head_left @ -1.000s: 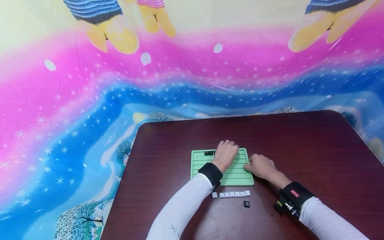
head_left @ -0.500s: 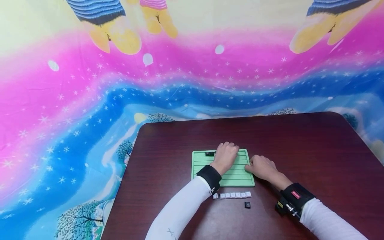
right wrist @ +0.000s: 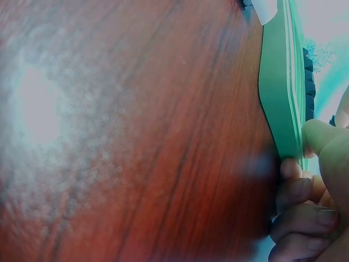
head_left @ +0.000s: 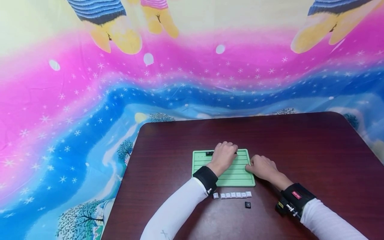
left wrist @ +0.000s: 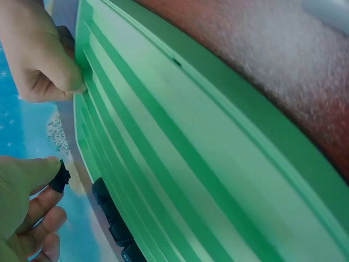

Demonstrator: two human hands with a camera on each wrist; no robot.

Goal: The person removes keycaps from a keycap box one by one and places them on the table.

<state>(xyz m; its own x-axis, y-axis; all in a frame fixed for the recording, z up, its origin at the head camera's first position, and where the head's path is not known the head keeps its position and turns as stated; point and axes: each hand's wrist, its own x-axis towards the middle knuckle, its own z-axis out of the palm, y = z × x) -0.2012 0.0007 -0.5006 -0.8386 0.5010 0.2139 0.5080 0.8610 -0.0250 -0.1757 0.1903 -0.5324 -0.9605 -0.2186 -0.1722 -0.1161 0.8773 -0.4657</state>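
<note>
Keycap (left wrist: 60, 178) in left hand (head_left: 222, 156), fingers pinching it
Right hand (head_left: 262, 166) grips the tray (head_left: 235, 181) by its edge; bracing it should help seat the piece squarely beside the black row (left wrist: 120, 233).

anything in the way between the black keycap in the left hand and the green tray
Nothing visible: in the left wrist view, only a gap separates the black keycap, pinched by the left hand, from the green tray. The right hand grips the tray's edge, outside that gap.
</note>
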